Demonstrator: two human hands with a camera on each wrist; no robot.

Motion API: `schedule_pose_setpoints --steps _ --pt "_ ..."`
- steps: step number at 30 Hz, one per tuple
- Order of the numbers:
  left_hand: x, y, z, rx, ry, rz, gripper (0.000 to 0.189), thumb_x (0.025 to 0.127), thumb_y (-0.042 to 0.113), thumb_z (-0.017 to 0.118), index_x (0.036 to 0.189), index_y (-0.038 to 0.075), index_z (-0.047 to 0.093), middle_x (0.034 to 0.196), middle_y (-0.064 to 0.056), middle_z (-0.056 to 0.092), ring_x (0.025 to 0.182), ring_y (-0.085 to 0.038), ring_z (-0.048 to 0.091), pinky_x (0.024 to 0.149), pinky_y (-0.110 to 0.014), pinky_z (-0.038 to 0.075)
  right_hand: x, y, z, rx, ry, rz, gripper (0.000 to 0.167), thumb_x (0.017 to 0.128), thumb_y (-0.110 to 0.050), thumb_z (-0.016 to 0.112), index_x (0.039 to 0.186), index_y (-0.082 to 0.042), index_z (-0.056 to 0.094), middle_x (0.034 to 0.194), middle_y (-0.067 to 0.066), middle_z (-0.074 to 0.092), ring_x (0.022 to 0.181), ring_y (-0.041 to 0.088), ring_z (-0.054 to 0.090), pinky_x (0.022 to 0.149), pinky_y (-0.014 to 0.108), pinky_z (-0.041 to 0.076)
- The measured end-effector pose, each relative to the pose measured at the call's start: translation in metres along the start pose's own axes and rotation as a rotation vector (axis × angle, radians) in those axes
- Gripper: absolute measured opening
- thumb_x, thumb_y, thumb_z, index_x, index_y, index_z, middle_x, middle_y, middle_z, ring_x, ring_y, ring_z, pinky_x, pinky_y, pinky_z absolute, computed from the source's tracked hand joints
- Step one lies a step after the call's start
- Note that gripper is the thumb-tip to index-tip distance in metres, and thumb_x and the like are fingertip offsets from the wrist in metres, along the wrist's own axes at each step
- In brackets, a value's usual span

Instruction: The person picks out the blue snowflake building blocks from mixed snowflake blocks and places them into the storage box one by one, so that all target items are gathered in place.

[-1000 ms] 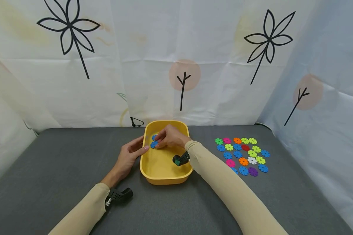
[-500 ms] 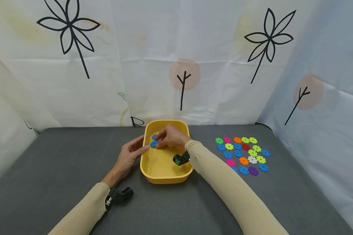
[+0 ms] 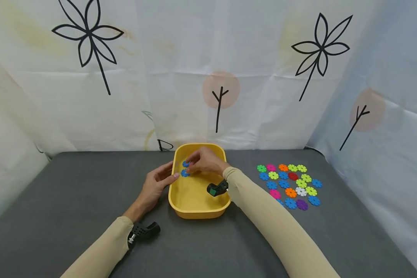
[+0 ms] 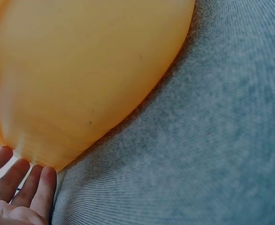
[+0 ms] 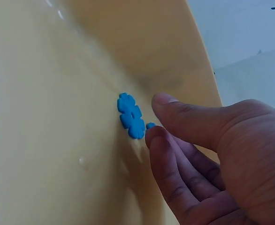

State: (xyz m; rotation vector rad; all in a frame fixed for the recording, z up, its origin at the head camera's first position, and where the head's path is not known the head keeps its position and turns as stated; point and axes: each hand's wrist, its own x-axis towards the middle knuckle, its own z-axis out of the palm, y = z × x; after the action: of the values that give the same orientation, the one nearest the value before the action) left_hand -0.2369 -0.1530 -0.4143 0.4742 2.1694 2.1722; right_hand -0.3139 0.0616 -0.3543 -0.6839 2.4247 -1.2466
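A yellow plastic tub [image 3: 199, 214] stands at the middle of the table in the head view. My left hand [image 3: 155, 186] holds its left side, thumb over the rim and fingers against the outer wall; the left wrist view shows those fingertips [image 4: 47, 173] at the wall. Inside lie two blue flower-shaped discs, a farther disc [image 3: 185, 164] and a nearer disc [image 3: 184, 173]. Right beside them is my right hand [image 3: 205, 160], thumb and forefinger apart. In the right wrist view one blue disc [image 5: 130, 116] shows whole, the other mostly hidden behind the fingers.
Several flower-shaped discs lie spread on the grey table to the right, among them a green disc [image 3: 261, 168], a red disc [image 3: 293, 176], a white disc [image 3: 300, 192] and a purple disc [image 3: 302, 204]. A printed white cloth [image 3: 257, 112] hangs behind the table.
The head view has shifted slightly, so everything sits a little farther right and lower. My right thumb has come a little away from the nearer blue disc. The left hand keeps its hold.
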Motion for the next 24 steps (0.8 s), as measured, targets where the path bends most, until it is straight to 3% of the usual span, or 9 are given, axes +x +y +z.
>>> schedule_pose_setpoints --steps 4,15,24 --pt "0.001 -0.001 0.002 0.001 0.009 0.001 0.059 0.102 0.011 0.062 0.154 -0.002 0.038 0.155 -0.023 0.041 0.142 -0.037 0.041 0.096 -0.019 0.049 -0.004 -0.001 -0.002 0.025 0.005 -0.014 0.035 0.089 -0.009 0.080 0.121 0.005 0.072 0.092 0.009 0.073 0.083 0.023 0.067 0.077 0.031 0.058" --pt "0.001 0.000 0.003 0.018 0.021 -0.002 0.059 0.102 0.013 0.064 0.154 -0.001 0.040 0.154 -0.021 0.043 0.142 -0.036 0.042 0.096 -0.018 0.049 -0.012 -0.013 -0.013 0.058 0.027 -0.089 0.037 0.090 -0.011 0.079 0.122 0.004 0.071 0.105 0.014 0.075 0.095 0.021 0.068 0.082 0.029 0.057" --pt "0.000 0.001 0.003 0.020 0.032 -0.017 0.060 0.101 0.014 0.065 0.153 -0.002 0.040 0.154 -0.022 0.043 0.142 -0.035 0.042 0.096 -0.018 0.049 -0.031 -0.020 -0.024 0.081 0.065 -0.123 0.039 0.089 -0.015 0.081 0.123 0.000 0.072 0.114 0.014 0.072 0.105 0.027 0.068 0.089 0.032 0.057"
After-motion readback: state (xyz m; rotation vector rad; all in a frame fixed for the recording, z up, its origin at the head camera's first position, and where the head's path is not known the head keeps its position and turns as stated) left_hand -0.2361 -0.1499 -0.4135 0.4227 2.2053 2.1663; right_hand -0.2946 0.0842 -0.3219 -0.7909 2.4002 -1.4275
